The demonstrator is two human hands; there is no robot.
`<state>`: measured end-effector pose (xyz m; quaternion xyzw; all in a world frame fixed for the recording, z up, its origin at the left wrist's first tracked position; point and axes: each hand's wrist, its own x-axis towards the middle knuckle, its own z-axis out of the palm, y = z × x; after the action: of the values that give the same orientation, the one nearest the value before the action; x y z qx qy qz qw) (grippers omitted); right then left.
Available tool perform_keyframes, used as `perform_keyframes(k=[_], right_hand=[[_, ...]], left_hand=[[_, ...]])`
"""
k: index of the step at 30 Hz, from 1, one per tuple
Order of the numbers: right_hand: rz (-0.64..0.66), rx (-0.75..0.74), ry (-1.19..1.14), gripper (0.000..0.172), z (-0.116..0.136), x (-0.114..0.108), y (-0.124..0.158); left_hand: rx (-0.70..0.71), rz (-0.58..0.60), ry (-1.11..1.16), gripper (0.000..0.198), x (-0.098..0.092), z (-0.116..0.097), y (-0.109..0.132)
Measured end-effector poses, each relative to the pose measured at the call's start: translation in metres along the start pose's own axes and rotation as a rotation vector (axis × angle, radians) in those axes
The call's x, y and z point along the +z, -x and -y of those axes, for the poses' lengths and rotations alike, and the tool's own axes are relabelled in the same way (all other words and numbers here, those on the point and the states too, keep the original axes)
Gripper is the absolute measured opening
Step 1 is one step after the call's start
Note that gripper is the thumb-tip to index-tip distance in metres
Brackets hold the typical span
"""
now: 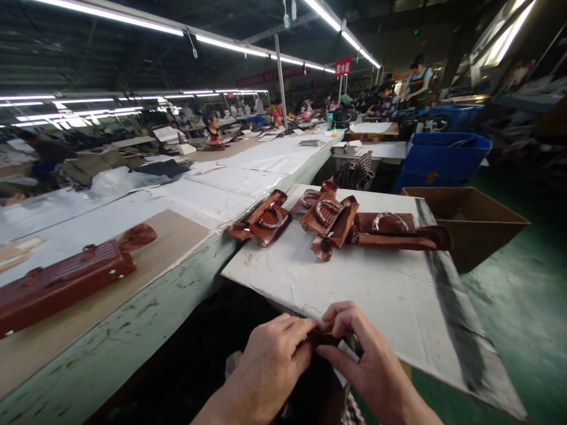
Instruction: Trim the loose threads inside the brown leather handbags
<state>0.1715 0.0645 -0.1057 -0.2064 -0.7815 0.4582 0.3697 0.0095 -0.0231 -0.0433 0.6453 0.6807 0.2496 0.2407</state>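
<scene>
My left hand (270, 360) and my right hand (365, 354) meet low in the view, at the near edge of a white board (381, 295). Both pinch a small dark brown leather piece (325, 339) between thumbs and fingertips; most of it is hidden by my fingers. Further back on the board lie several brown crocodile-pattern leather pieces with metal buckles (330, 218), beyond my hands and untouched.
A long white workbench (221, 189) runs away on the left, with a stack of reddish-brown leather straps (66, 277) on a cardboard sheet. A cardboard box (469, 221) and a blue crate (447, 154) stand on the right. Other people work at far tables.
</scene>
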Motion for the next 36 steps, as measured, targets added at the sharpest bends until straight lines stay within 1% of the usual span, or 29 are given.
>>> perform_keyframes(k=[2,3,7,9,10,13,16,20,23,25,27,30,33,36], right_hand=[[-0.086,-0.031,0.093,0.029,0.004,-0.003,0.005],[-0.105,-0.068,0.146,0.027,0.006,-0.005,0.007],[-0.07,-0.35,0.37,0.01,0.017,-0.011,0.01],[-0.056,-0.429,0.488,0.01,0.017,-0.014,0.01],[-0.059,-0.429,0.526,0.013,0.016,-0.015,0.01],[-0.106,-0.33,0.536,0.017,0.01,-0.017,0.011],[-0.147,-0.229,0.524,0.021,0.003,-0.018,0.01],[-0.12,-0.135,0.534,0.026,-0.002,-0.02,0.011],[-0.106,-0.021,0.53,0.029,-0.004,-0.021,0.016],[-0.072,0.038,0.501,0.03,-0.003,-0.021,0.018],[-0.027,0.062,0.454,0.033,-0.001,-0.022,0.017],[0.008,0.109,0.389,0.037,0.009,-0.024,0.013],[0.039,0.133,0.387,0.032,0.021,-0.025,0.006],[0.033,0.097,0.454,0.027,0.03,-0.025,0.003]], left_hand=[[-0.01,0.019,-0.032,0.029,-0.001,-0.001,-0.004],[-0.023,0.03,-0.047,0.026,-0.002,-0.001,-0.007],[-0.081,0.044,-0.126,0.02,-0.003,0.001,-0.014],[-0.088,0.051,-0.14,0.02,-0.002,0.002,-0.018],[-0.087,0.06,-0.135,0.02,-0.001,0.003,-0.02],[-0.089,0.088,-0.118,0.02,-0.001,0.001,-0.025],[-0.124,0.113,-0.13,0.021,-0.002,-0.004,-0.03],[-0.14,0.11,-0.127,0.02,-0.003,-0.006,-0.03],[-0.101,0.076,-0.157,0.019,0.003,-0.002,-0.024],[-0.061,0.048,-0.189,0.018,0.009,0.0,-0.019],[-0.024,0.035,-0.213,0.018,0.013,0.001,-0.015],[-0.013,0.028,-0.233,0.019,0.017,-0.001,-0.012],[-0.001,0.005,-0.245,0.017,0.017,-0.004,-0.009],[0.011,0.032,-0.244,0.015,0.014,-0.009,-0.005]])
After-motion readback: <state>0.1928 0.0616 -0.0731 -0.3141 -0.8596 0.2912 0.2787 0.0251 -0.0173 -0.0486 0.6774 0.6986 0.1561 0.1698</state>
